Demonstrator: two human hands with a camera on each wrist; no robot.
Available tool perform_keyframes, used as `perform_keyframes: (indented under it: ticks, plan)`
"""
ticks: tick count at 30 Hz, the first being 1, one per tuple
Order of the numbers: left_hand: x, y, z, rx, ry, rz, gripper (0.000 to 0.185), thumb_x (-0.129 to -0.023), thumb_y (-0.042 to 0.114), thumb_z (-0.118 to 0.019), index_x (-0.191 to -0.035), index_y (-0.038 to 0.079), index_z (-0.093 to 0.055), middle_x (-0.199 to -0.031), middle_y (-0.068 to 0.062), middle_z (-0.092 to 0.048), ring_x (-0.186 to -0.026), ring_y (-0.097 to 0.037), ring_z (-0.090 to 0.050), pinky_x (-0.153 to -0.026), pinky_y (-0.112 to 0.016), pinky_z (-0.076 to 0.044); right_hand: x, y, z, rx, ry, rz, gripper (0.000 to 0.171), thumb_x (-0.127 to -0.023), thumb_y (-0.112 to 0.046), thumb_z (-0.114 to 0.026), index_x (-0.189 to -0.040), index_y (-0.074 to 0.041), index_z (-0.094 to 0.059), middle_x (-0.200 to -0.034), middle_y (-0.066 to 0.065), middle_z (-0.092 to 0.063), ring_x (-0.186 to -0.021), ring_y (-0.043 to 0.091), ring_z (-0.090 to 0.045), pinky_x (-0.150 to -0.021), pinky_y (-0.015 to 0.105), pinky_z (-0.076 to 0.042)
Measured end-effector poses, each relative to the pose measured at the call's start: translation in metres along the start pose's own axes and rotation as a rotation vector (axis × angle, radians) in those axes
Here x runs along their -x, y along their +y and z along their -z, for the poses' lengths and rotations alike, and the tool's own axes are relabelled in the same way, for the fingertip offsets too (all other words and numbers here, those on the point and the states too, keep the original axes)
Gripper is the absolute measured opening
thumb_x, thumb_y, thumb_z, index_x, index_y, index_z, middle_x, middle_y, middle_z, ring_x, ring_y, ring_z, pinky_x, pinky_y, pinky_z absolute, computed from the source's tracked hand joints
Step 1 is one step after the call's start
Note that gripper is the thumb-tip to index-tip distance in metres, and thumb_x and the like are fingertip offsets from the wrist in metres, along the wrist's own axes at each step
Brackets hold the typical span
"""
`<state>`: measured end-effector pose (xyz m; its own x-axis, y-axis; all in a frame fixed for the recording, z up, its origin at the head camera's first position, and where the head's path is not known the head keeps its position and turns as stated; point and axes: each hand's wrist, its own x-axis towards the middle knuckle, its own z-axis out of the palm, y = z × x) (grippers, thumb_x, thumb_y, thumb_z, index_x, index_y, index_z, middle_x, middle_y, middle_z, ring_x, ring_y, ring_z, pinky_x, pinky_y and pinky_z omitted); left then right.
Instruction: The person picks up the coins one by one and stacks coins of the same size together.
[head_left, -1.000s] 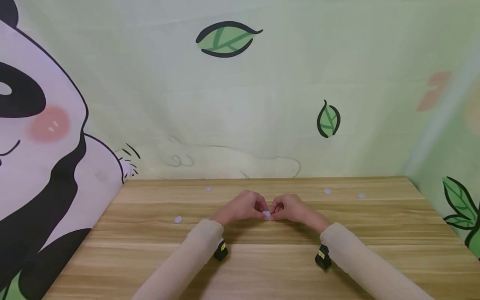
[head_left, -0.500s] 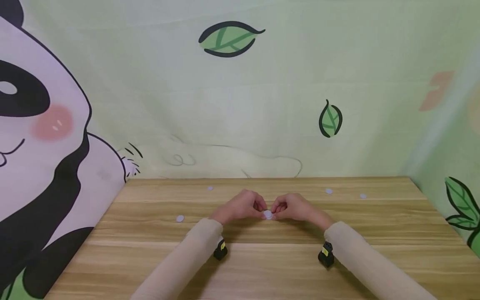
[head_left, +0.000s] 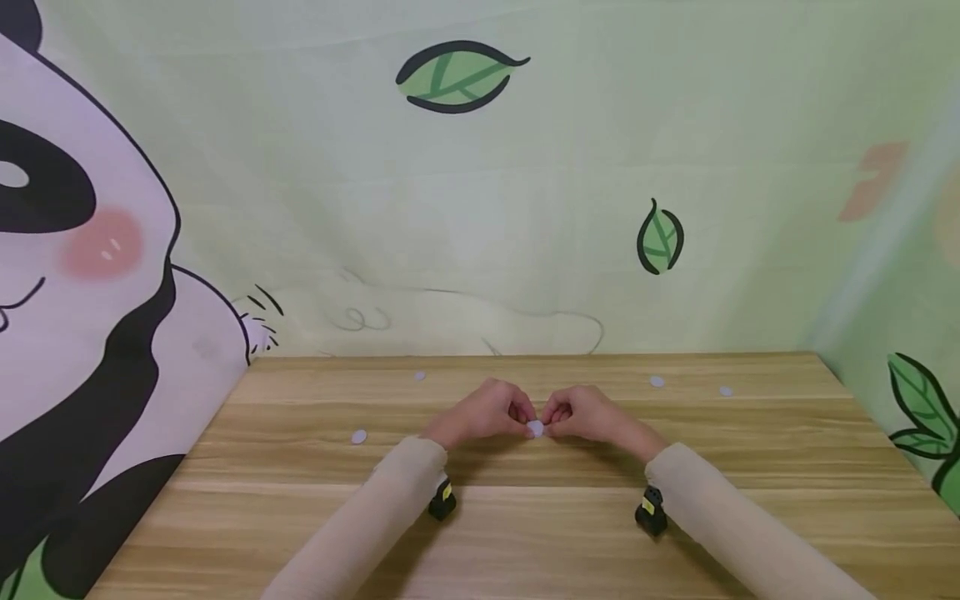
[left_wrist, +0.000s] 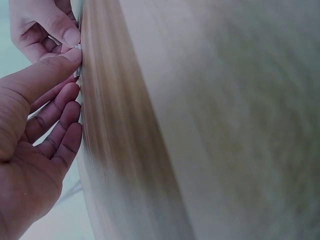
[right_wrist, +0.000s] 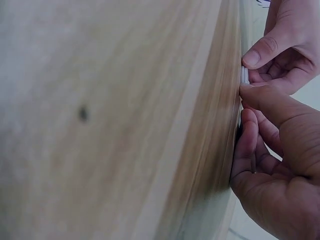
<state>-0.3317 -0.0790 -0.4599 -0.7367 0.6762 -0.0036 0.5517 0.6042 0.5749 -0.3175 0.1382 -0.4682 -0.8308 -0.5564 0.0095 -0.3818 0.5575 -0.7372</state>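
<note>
Two hands met at the middle of the light wooden table (head_left: 525, 533), pinching one small pale round disc (head_left: 534, 428) between them. The left hand (head_left: 483, 414) held it with thumb and forefinger, its other fingers loosely bent; the right hand (head_left: 588, 414) clamped the disc's opposite edge the same way. The disc sat at the tabletop, fingertips (left_wrist: 70, 37) pressed against it. Four more small pale discs lay apart on the wood: one at nine o'clock (head_left: 359, 437), one at eleven (head_left: 419, 376), two toward one o'clock (head_left: 656, 381) (head_left: 725, 391). Nothing stood between hands and disc. Against half a second before, both grips and the disc sat unchanged.
</note>
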Motion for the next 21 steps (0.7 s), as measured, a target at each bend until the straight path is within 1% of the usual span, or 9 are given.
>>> perform_keyframes:
  ticks: [8,13,21]
  plan:
    - [-0.0001,0.0006,-0.0004,-0.003,0.007,0.002,0.011,-0.085,0.017,-0.084,-0.089,0.010,-0.076,-0.078,0.007,-0.069,-0.074,-0.003,-0.059,-0.072,-0.019,-0.049,0.0010,0.0026,-0.0016,0.023,0.019,0.047,0.007,-0.086,-0.007,-0.079,-0.088,-0.005,-0.073,-0.076,-0.004,-0.068,-0.071,0.005,-0.057,-0.066,0.020,-0.049]
    - [-0.0004,0.0020,-0.0003,-0.015,0.008,0.016,0.011,-0.085,0.018,-0.085,-0.088,0.010,-0.076,-0.077,0.007,-0.069,-0.073,-0.002,-0.059,-0.072,-0.019,-0.049,-0.0012,0.0008,-0.0010,0.043,0.008,0.035,0.007,-0.086,-0.006,-0.079,-0.089,-0.004,-0.073,-0.077,-0.002,-0.069,-0.072,0.006,-0.057,-0.068,0.021,-0.049]
    - [-0.0013,0.0075,-0.0001,-0.034,-0.010,0.064,0.010,-0.084,0.015,-0.084,-0.087,0.010,-0.076,-0.076,0.008,-0.067,-0.073,-0.004,-0.056,-0.070,-0.019,-0.047,-0.0026,0.0017,-0.0012,0.044,0.004,0.044,0.008,-0.085,-0.007,-0.081,-0.087,-0.004,-0.073,-0.077,-0.002,-0.069,-0.072,0.006,-0.057,-0.067,0.021,-0.048]
